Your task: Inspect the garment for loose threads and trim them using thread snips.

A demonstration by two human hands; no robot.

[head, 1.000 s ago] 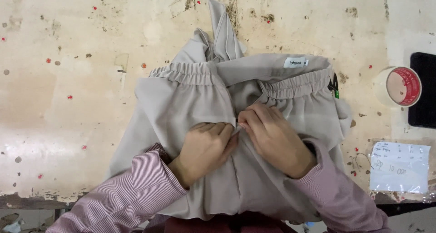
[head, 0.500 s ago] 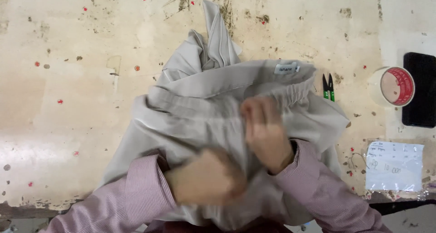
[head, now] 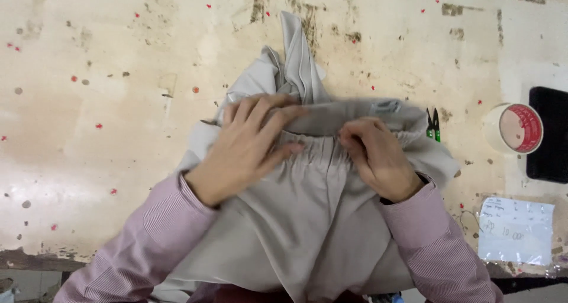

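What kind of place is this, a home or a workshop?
Probably a garment workshop: a worn, paint-flecked worktable, beige elastic-waist trousers under both hands, and small thread snips beside a tape roll.

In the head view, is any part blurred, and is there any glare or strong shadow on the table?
In the head view, the left hand shows slight motion blur at its fingers; the right hand and the beige garment look fairly sharp. The worn table is evenly lit, with a pale bright patch at left and no hard shadows. The tape roll is sharp.
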